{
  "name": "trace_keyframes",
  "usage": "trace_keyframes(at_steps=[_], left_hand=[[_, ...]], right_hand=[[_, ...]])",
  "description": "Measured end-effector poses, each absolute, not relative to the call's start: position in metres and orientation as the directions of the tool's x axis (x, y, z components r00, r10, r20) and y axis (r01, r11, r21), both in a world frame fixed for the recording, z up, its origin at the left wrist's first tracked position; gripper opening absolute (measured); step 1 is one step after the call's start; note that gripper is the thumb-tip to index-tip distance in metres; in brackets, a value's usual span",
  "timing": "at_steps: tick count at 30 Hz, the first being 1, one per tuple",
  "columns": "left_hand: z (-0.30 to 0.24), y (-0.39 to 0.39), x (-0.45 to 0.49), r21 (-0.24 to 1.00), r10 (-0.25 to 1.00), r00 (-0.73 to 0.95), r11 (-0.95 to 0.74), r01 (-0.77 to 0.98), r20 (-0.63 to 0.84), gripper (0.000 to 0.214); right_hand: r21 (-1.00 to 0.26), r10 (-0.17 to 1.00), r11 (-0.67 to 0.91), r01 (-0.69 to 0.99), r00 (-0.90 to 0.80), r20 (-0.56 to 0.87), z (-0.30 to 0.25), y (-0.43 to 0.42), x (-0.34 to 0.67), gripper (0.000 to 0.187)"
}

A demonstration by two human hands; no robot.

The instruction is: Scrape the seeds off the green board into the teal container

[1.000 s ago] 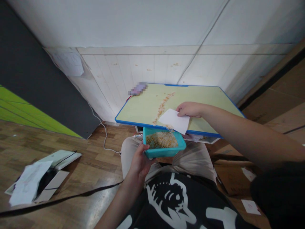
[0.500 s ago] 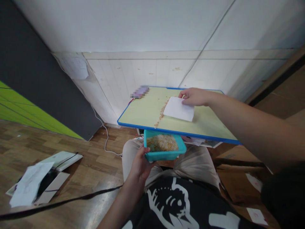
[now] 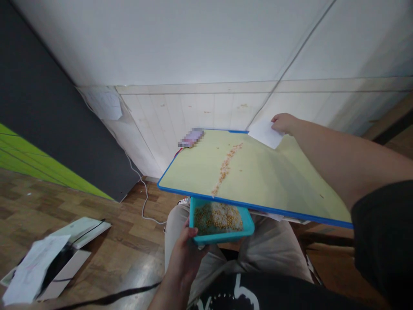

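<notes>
My left hand [image 3: 189, 245] grips the left end of a teal plastic tub [image 3: 222, 237], thumb on its rim. Yellow kernels and pale grains [image 3: 222, 215] lie inside it. The tub sits over my lap, just under the near edge of a pale yellow tabletop with a blue rim [image 3: 187, 172]. At the table's far side, my right hand [image 3: 284, 122] pinches a white card or sheet of paper [image 3: 266, 134], which is tilted over the surface. A narrow line of kernels and grains [image 3: 225, 167] runs across the tabletop from near the back to the front edge.
A blurred purple item [image 3: 192, 137] is on the table's back left corner. The white wall [image 3: 177, 105] stands close behind the table. A white cable [image 3: 146, 202] runs down to the wooden floor at left, where papers and a box [image 3: 54, 262] lie.
My right hand has moved back and right with the white sheet, away from the line of grains. The tub stays in my left hand; the whole view has shifted slightly.
</notes>
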State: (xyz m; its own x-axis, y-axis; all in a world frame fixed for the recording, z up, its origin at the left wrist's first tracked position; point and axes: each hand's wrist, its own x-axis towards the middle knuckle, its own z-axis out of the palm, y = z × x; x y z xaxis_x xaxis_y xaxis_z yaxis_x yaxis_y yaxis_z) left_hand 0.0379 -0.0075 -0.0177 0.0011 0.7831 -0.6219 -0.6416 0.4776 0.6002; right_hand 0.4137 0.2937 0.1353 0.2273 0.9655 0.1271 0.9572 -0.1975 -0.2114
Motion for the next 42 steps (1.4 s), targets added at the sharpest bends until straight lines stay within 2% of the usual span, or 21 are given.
trace_keyframes(at_steps=[2, 4, 12, 19, 24, 37, 42], left_hand=[[-0.018, -0.007, 0.033, 0.587, 0.772, -0.007, 0.477, -0.654, -0.635, 0.048], [-0.019, -0.007, 0.029, 0.578, 0.765, 0.000, 0.486, -0.656, -0.644, 0.053], [-0.014, -0.003, 0.030, 0.578, 0.743, -0.091, 0.432, -0.692, -0.663, 0.065], [-0.012, 0.000, 0.029, 0.565, 0.731, -0.095, 0.432, -0.702, -0.676, 0.067], [-0.009, 0.002, 0.031, 0.556, 0.729, -0.081, 0.440, -0.705, -0.679, 0.064], [-0.001, 0.002, 0.034, 0.584, 0.749, -0.088, 0.431, -0.688, -0.656, 0.058], [-0.003, 0.001, 0.033, 0.591, 0.755, -0.089, 0.429, -0.683, -0.650, 0.052]], right_hand=[[-0.211, 0.956, -0.276, 0.938, 0.291, 0.044, 0.124, 0.302, 0.414, 0.043], [-0.168, 0.944, -0.322, 0.932, 0.329, 0.020, 0.115, 0.311, 0.414, 0.047], [-0.039, 0.969, -0.245, 0.969, 0.243, -0.049, 0.096, 0.348, 0.415, 0.045], [-0.110, 0.961, -0.269, 0.957, 0.259, -0.098, 0.102, 0.345, 0.395, 0.047], [-0.219, 0.956, -0.268, 0.938, 0.230, -0.181, 0.107, 0.334, 0.372, 0.042], [-0.292, 0.980, -0.074, 0.954, 0.015, -0.198, 0.104, 0.309, 0.332, 0.034], [-0.311, 0.976, -0.014, 0.950, -0.055, -0.212, 0.101, 0.302, 0.321, 0.037]])
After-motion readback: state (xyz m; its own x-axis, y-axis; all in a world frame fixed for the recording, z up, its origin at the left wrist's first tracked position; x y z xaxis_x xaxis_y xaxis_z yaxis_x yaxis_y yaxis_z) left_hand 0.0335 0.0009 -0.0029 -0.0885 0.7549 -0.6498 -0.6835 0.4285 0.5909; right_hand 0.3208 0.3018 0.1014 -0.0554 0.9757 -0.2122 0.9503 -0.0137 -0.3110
